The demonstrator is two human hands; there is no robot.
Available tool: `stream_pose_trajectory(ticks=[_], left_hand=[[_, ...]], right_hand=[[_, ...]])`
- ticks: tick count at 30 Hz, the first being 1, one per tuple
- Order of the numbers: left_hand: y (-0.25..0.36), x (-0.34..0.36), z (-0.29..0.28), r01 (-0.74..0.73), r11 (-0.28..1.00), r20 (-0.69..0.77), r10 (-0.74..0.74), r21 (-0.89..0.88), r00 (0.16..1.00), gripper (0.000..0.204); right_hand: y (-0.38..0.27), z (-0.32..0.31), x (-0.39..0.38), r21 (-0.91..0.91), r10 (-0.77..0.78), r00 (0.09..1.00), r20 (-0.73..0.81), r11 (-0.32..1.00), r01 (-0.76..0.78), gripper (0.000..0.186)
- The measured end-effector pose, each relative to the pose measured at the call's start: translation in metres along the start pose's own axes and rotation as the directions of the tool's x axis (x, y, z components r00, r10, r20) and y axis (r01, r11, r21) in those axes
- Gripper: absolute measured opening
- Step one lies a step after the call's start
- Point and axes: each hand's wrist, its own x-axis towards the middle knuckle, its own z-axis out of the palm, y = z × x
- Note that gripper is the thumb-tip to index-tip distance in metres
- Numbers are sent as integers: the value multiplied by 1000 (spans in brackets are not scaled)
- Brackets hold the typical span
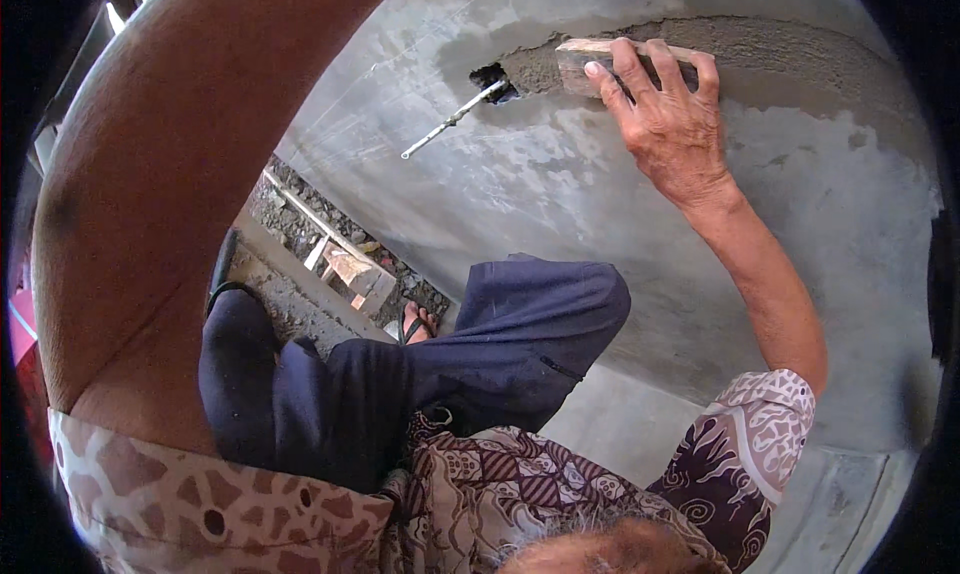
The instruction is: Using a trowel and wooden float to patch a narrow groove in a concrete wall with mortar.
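Note:
My right hand [665,114] is raised against a grey plastered wall [560,194] and grips a small wooden float block [585,59], pressed onto a band of rough wet mortar [780,54]. Just left of the block is a dark hole [490,77] in the wall with a thin metal rod [450,122] sticking out of it. My left arm [170,154] rises up past the camera on the left; its hand is out of the picture. My knees in dark blue trousers [500,344] are bent below.
Below on the left lie a gravel strip [300,224], a long rail and a wooden block [355,272] beside a concrete edge. A foot in a sandal [418,322] stands by it. Smooth concrete floor [640,414] runs along the wall's base.

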Motion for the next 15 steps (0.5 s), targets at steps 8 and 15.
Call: stream_pose_trajectory(ticks=[8,15], left_hand=[[1,5,-1,1,1000,50,-2,13,999,73],[-1,9,-5,3,1000,103,-4,15,995,79]], right_hand=[[25,-9,-12,-25,7,1000,-1,1000,-7,30],[48,-34,-17,-59,51,990,128,997,-44,54]])
